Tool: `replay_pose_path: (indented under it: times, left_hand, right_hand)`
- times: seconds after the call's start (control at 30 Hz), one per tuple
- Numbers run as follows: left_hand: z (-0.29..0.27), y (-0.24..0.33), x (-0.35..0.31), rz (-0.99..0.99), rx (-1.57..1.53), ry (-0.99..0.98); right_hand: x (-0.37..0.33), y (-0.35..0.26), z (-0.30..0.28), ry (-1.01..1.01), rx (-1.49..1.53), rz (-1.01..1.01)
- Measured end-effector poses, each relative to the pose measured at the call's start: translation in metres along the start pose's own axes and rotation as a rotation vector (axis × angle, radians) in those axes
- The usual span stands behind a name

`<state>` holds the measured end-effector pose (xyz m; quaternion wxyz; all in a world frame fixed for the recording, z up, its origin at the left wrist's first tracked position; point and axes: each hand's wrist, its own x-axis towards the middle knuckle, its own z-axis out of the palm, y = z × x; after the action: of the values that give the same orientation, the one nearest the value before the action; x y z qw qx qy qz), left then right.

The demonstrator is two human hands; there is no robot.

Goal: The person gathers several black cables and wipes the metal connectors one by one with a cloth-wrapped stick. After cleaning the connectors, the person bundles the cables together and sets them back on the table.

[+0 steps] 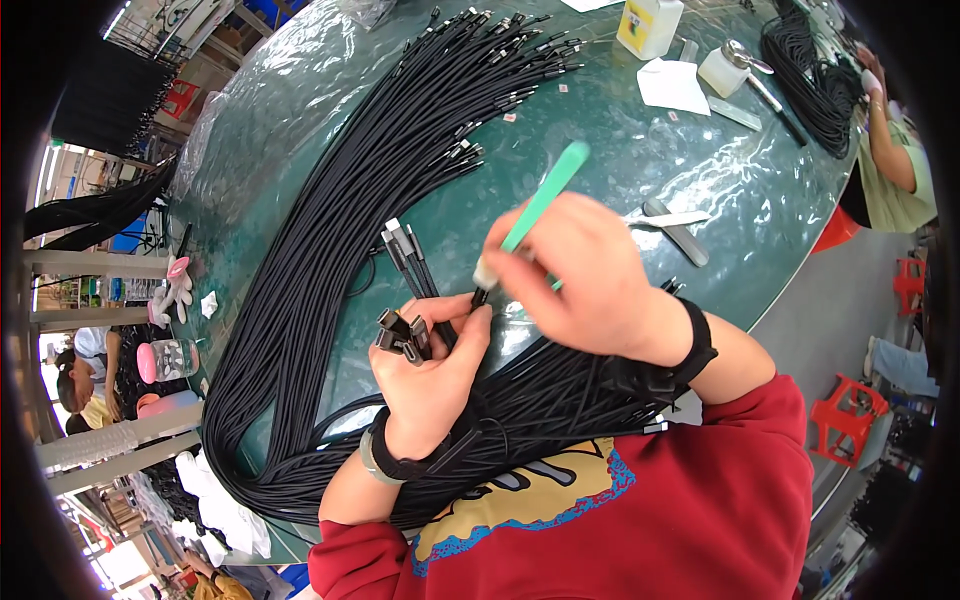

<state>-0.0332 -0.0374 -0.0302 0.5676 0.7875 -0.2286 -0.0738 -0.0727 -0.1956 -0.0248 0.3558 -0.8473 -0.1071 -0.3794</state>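
Observation:
My left hand (430,375) is closed around several black cables (430,285). Metal-tipped plugs (402,338) poke out beside its thumb, and paler connector ends (395,232) stick up past its fingers. One cable end is pinched at my left thumb and forefinger. Over that end, my right hand (580,275) grips a green-handled brush (548,195), its whitish tip touching or very close to the cable; blur hides the exact contact. A large bundle of black cables (320,220) curves across the table on the left and loops back under my forearms.
The green table (660,180) carries a knife-like tool (680,235), a white bottle (648,28), a small jar (724,70), white paper (673,86) and another cable coil (815,90). A pink-lidded jar (148,362) stands at the left edge. Another person (890,160) sits at far right.

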Motion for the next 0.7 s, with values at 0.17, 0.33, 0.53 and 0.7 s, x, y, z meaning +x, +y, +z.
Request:
replay_pose_path:
  times: [0.17, 0.33, 0.53, 0.7]
  left_hand:
    - [0.001, 0.002, 0.002, -0.044, -0.041, 0.008]
    - [-0.001, 0.001, 0.002, -0.058, -0.055, 0.009]
    - [-0.005, 0.007, 0.008, -0.185, -0.204, -0.115]
    - [-0.005, -0.004, 0.011, -0.137, -0.436, -0.270]
  right_hand:
    - [0.002, 0.002, -0.003, 0.047, 0.057, 0.045]
    - [0.003, 0.004, -0.006, 0.037, 0.055, -0.009]
    - [0.002, 0.007, -0.005, 0.004, 0.017, 0.000]
    - [0.002, 0.010, -0.007, 0.045, 0.099, -0.059]
